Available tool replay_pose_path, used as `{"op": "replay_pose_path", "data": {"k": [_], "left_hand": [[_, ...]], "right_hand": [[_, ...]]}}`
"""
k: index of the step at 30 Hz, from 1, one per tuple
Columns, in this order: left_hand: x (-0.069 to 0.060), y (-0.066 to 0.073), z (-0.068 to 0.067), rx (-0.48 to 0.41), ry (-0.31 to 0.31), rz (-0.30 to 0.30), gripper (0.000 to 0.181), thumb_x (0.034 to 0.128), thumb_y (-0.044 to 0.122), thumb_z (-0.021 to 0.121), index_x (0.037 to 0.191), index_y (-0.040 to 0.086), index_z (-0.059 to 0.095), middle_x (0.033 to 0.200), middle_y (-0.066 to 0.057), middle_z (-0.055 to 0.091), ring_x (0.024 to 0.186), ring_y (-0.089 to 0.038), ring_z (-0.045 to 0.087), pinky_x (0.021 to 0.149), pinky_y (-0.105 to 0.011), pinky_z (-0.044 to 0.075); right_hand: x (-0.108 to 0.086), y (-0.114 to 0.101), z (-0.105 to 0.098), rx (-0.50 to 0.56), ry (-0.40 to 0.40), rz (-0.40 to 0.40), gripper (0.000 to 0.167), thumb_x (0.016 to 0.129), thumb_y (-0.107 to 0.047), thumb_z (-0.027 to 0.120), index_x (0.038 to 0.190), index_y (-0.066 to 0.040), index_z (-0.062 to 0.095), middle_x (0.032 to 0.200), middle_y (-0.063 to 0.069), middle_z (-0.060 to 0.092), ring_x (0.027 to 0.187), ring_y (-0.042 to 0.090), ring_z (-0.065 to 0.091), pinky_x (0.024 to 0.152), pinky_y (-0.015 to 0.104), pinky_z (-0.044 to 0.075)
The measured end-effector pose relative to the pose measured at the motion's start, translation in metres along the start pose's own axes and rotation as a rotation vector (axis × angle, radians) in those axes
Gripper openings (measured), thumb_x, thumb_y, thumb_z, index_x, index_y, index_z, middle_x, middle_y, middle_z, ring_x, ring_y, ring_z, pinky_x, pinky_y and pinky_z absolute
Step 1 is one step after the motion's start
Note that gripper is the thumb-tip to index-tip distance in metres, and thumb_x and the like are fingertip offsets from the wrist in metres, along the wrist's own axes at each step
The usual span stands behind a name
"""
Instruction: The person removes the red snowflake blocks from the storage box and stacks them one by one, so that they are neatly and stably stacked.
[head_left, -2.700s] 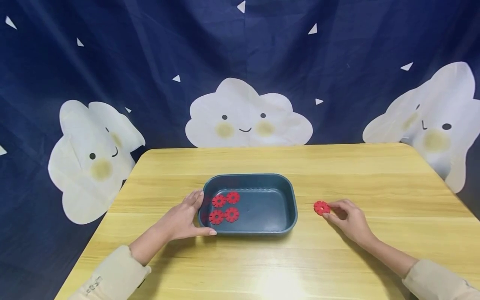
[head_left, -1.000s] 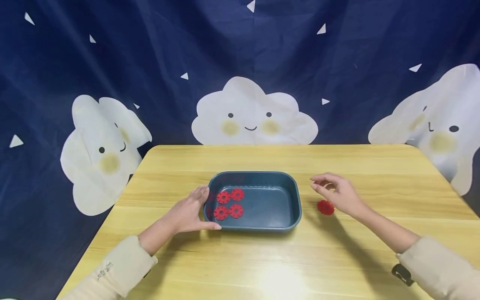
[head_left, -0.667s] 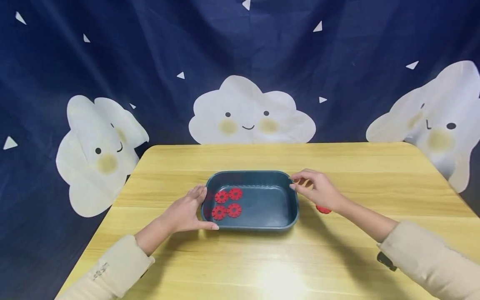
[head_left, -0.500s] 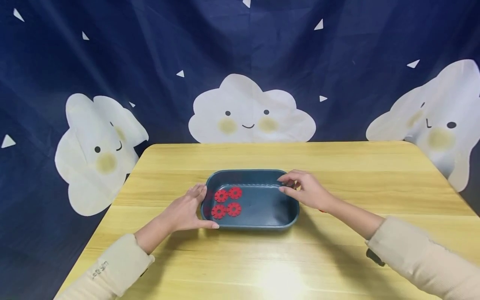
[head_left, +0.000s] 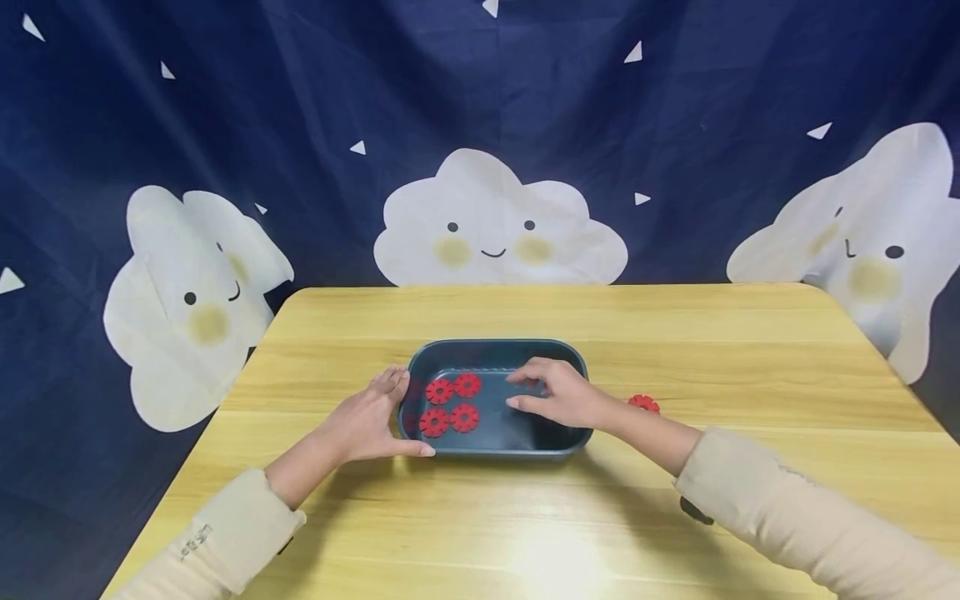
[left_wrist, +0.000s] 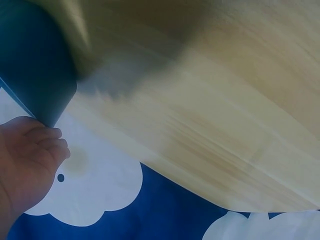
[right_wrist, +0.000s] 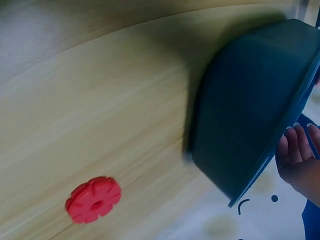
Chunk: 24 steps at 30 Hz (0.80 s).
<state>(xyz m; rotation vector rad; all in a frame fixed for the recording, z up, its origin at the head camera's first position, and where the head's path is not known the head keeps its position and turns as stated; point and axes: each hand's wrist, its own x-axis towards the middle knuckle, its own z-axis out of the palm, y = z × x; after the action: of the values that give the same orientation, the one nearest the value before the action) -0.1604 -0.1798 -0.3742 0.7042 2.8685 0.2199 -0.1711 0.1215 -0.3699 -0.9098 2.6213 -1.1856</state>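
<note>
A dark teal basin (head_left: 517, 450) stands on the wooden table, with several red notched discs (head_left: 465, 418) lying flat in its left part. My left hand (head_left: 367, 423) rests against the basin's left end, thumb along the front rim and fingers at the side. Over the inside of the basin is my right hand (head_left: 558, 395), its thumb and fingers apart and nothing seen between them. Right of the basin, partly behind my right forearm, lies another red disc (head_left: 643, 403); in the right wrist view the red discs (right_wrist: 93, 200) there look like a small overlapping stack.
The wooden table (head_left: 465, 525) reaches back to a dark blue curtain (head_left: 322, 100) printed with white clouds (head_left: 495, 242) and small triangles. A bright glare lies on the table near its front.
My right hand left the red discs at the right and moved left over the basin's rim to above its inside. My left hand has stayed at the basin's left end.
</note>
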Motion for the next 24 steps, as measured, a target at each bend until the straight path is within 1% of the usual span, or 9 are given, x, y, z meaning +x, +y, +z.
{"op": "replay_pose_path", "data": {"k": [3, 5, 8, 10, 13, 15, 18, 20, 24], "left_hand": [[-0.001, -0.001, 0.002, -0.01, 0.003, -0.005, 0.113, 0.0672, 0.072, 0.062, 0.142, -0.005, 0.029, 0.15, -0.022, 0.026, 0.139, -0.039, 0.024, 0.095, -0.055, 0.042], [-0.002, -0.002, 0.003, -0.017, 0.008, -0.006, 0.112, 0.0675, 0.072, 0.062, 0.142, -0.005, 0.029, 0.15, -0.022, 0.026, 0.139, -0.04, 0.024, 0.096, -0.055, 0.041], [-0.003, -0.003, 0.005, -0.02, 0.013, -0.006, 0.112, 0.0673, 0.071, 0.063, 0.142, -0.005, 0.029, 0.15, -0.022, 0.026, 0.138, -0.04, 0.025, 0.096, -0.056, 0.041], [-0.003, -0.004, 0.005, -0.022, 0.013, -0.005, 0.112, 0.0673, 0.071, 0.063, 0.142, -0.005, 0.029, 0.15, -0.022, 0.026, 0.138, -0.041, 0.025, 0.096, -0.056, 0.041], [-0.003, -0.004, 0.005, -0.023, 0.01, -0.003, 0.112, 0.0676, 0.071, 0.063, 0.143, -0.005, 0.028, 0.15, -0.022, 0.026, 0.138, -0.041, 0.025, 0.096, -0.056, 0.041], [-0.002, -0.004, 0.005, -0.022, 0.009, -0.001, 0.112, 0.0678, 0.072, 0.062, 0.143, -0.005, 0.028, 0.15, -0.022, 0.026, 0.138, -0.041, 0.025, 0.098, -0.056, 0.04], [0.0, -0.004, 0.004, -0.019, 0.005, 0.003, 0.112, 0.0676, 0.072, 0.062, 0.143, -0.005, 0.028, 0.15, -0.021, 0.026, 0.139, -0.04, 0.024, 0.099, -0.055, 0.039], [0.0, -0.004, 0.003, -0.017, 0.002, 0.005, 0.113, 0.0674, 0.072, 0.062, 0.142, -0.005, 0.029, 0.15, -0.022, 0.026, 0.139, -0.039, 0.023, 0.099, -0.055, 0.039], [0.0, -0.003, 0.002, -0.018, -0.008, 0.004, 0.113, 0.0671, 0.072, 0.062, 0.142, -0.005, 0.029, 0.15, -0.022, 0.026, 0.139, -0.039, 0.023, 0.099, -0.054, 0.039]], "right_hand": [[0.008, -0.001, 0.005, 0.022, -0.019, -0.004, 0.034, 0.086, -0.021, 0.066, 0.113, -0.001, 0.064, 0.108, 0.014, 0.064, 0.09, 0.027, 0.056, 0.076, 0.035, 0.051], [0.013, -0.003, 0.008, 0.038, -0.029, -0.007, 0.036, 0.086, -0.022, 0.066, 0.115, -0.001, 0.063, 0.109, 0.015, 0.063, 0.092, 0.028, 0.056, 0.076, 0.036, 0.051], [0.02, -0.004, 0.018, 0.065, -0.056, 0.006, 0.038, 0.085, -0.022, 0.067, 0.116, -0.001, 0.063, 0.11, 0.015, 0.063, 0.093, 0.029, 0.056, 0.075, 0.031, 0.05], [0.023, -0.004, 0.027, 0.063, -0.075, 0.008, 0.039, 0.085, -0.023, 0.067, 0.116, 0.0, 0.062, 0.109, 0.015, 0.063, 0.092, 0.028, 0.057, 0.072, 0.025, 0.048], [0.029, -0.003, 0.038, 0.043, -0.098, 0.008, 0.04, 0.083, -0.022, 0.069, 0.116, 0.001, 0.062, 0.111, 0.015, 0.063, 0.09, 0.027, 0.057, 0.068, 0.02, 0.045], [0.032, -0.002, 0.045, 0.01, -0.092, -0.004, 0.039, 0.083, -0.021, 0.069, 0.114, 0.002, 0.063, 0.112, 0.015, 0.064, 0.09, 0.026, 0.058, 0.067, 0.019, 0.044], [0.038, 0.0, 0.052, -0.029, -0.082, -0.004, 0.037, 0.081, -0.018, 0.07, 0.111, 0.002, 0.064, 0.107, 0.014, 0.065, 0.085, 0.023, 0.058, 0.066, 0.02, 0.043], [0.04, 0.003, 0.057, -0.057, -0.078, 0.003, 0.034, 0.08, -0.015, 0.071, 0.109, 0.003, 0.066, 0.1, 0.013, 0.066, 0.084, 0.02, 0.058, 0.067, 0.019, 0.043], [0.045, 0.006, 0.063, -0.082, -0.087, 0.05, 0.032, 0.077, -0.008, 0.072, 0.106, 0.003, 0.067, 0.089, 0.011, 0.064, 0.077, 0.016, 0.056, 0.066, 0.02, 0.045]]}}
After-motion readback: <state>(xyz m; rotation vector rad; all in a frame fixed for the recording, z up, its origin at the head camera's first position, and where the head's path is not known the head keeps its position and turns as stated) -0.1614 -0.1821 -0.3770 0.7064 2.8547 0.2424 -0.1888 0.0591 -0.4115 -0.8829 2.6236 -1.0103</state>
